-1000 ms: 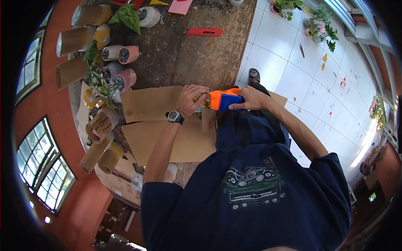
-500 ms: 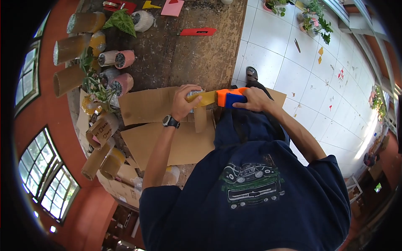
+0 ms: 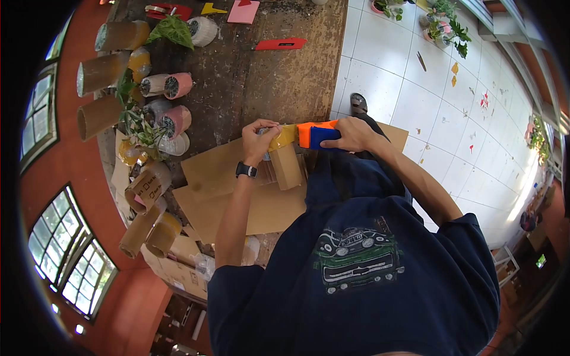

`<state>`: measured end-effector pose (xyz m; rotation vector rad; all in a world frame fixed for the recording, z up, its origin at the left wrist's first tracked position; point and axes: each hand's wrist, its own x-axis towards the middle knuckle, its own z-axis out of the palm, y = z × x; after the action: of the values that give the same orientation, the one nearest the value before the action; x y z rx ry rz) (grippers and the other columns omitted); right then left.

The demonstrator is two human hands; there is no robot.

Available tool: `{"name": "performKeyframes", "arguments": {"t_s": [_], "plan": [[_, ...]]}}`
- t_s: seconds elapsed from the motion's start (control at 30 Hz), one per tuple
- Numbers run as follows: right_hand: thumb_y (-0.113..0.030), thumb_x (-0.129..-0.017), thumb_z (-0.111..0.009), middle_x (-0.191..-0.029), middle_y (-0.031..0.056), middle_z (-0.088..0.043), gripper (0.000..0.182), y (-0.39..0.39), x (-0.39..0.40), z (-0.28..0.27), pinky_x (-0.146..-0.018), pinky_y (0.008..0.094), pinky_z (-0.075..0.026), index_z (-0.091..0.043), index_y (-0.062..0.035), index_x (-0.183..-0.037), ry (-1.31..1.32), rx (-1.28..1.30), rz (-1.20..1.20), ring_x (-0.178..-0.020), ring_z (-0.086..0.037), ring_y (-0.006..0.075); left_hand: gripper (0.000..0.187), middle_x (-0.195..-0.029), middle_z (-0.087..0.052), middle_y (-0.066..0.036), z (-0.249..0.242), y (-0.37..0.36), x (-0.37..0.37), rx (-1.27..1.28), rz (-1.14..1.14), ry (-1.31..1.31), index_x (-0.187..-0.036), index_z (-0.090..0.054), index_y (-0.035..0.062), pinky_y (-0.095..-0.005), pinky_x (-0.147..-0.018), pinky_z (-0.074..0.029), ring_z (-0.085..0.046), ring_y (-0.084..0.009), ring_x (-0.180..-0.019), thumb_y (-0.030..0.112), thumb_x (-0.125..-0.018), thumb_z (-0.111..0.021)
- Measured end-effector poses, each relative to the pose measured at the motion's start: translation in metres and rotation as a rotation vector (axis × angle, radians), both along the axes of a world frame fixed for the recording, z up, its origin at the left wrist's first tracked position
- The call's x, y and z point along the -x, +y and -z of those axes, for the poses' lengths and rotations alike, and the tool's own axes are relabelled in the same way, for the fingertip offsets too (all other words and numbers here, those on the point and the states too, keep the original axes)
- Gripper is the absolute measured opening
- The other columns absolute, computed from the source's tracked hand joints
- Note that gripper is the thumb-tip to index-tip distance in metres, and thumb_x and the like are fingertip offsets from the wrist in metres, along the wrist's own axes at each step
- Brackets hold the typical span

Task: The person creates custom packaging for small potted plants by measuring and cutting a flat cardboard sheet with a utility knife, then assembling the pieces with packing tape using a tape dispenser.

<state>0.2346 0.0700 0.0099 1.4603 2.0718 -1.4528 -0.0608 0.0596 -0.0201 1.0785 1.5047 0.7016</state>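
My right hand (image 3: 354, 135) is wrapped round an orange and blue tape dispenser (image 3: 319, 137). From its front, a short band of yellowish tape (image 3: 284, 137) runs left onto the top of a folded brown cardboard piece (image 3: 287, 169). At the tape's far end, my left hand (image 3: 259, 141) is closed, its fingertips pinching the taped edge of the cardboard. A flat cardboard sheet (image 3: 237, 210) lies beneath on the table. What sits behind the taped end is partly hidden by my left fingers.
Cardboard tubes (image 3: 100, 117) and wrapped pots with plants (image 3: 176, 86) line the table's left side. A red cutter (image 3: 281, 44) and pink paper (image 3: 243, 12) lie farther up the wooden table (image 3: 279, 83). Potted plants (image 3: 442, 38) stand on the tiled floor at right.
The dispenser has shifted slightly left, nearer my left hand, and the visible tape between them is shorter. The cardboard piece has turned, showing a broader side.
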Motion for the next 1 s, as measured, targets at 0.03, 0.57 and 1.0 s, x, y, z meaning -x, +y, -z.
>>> {"name": "performKeyframes", "arguments": {"t_s": [0.03, 0.57, 1.0], "plan": [[-0.068, -0.079, -0.066, -0.075, 0.024, -0.068, 0.075, 0.003, 0.0, 0.001, -0.075, 0.0485, -0.054, -0.071, 0.0057, -0.087, 0.002, -0.022, -0.019, -0.078, -0.068, 0.0418, 0.009, -0.091, -0.074, -0.01, 0.004, -0.003, 0.003, -0.004, 0.008, -0.021, -0.081, -0.073, 0.0008, -0.0302, -0.084, -0.052, -0.068, -0.0156, -0.089, 0.006, -0.077, -0.078], [-0.068, -0.076, -0.07, -0.057, 0.0141, -0.059, 0.074, 0.034, -0.009, 0.013, -0.057, 0.0443, -0.045, -0.068, 0.0057, -0.068, 0.083, 0.282, 0.017, -0.055, -0.058, 0.0268, 0.009, -0.093, -0.072, -0.012, 0.024, -0.024, 0.02, -0.143, -0.023, -0.19, -0.08, -0.07, -0.0007, -0.0316, -0.085, -0.052, -0.068, -0.0184, -0.09, -0.003, -0.076, -0.077], [-0.062, -0.079, -0.069, -0.075, 0.0232, -0.07, 0.071, 0.037, 0.019, -0.015, -0.075, 0.0465, -0.056, -0.072, 0.0077, -0.089, -0.124, -0.029, -0.178, -0.077, -0.071, 0.0394, 0.011, -0.094, -0.073, -0.012, 0.026, -0.023, 0.032, -0.107, -0.001, -0.232, -0.078, -0.07, -0.0007, -0.0317, -0.088, -0.051, -0.067, -0.0174, -0.09, -0.003, -0.072, -0.079]]}}
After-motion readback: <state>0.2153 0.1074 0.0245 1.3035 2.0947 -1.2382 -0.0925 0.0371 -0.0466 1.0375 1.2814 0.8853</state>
